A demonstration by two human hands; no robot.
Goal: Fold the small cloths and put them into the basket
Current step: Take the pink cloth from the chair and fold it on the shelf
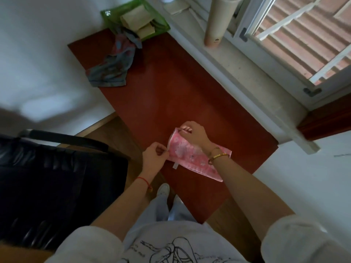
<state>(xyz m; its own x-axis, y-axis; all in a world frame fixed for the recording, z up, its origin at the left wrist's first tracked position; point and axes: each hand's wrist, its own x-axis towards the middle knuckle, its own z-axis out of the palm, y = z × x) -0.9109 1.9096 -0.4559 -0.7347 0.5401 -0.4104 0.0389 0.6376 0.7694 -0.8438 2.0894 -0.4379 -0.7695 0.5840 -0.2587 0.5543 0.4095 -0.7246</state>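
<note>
A pink patterned cloth [191, 156] lies folded into a long strip on the red-brown table [180, 95], near its front edge. My left hand [153, 158] pinches the cloth's near left corner. My right hand [193, 134] pinches its far left corner, with the wrist lying across the strip. A crumpled grey and pink cloth [112, 67] lies at the table's far left. Behind it stands a green basket [161, 25] holding folded beige cloths [136, 19].
A black chair [57, 168] stands to the left of the table. A windowsill with a tall cardboard tube [218, 21] runs along the table's right side. White wall lies to the left, wooden floor below.
</note>
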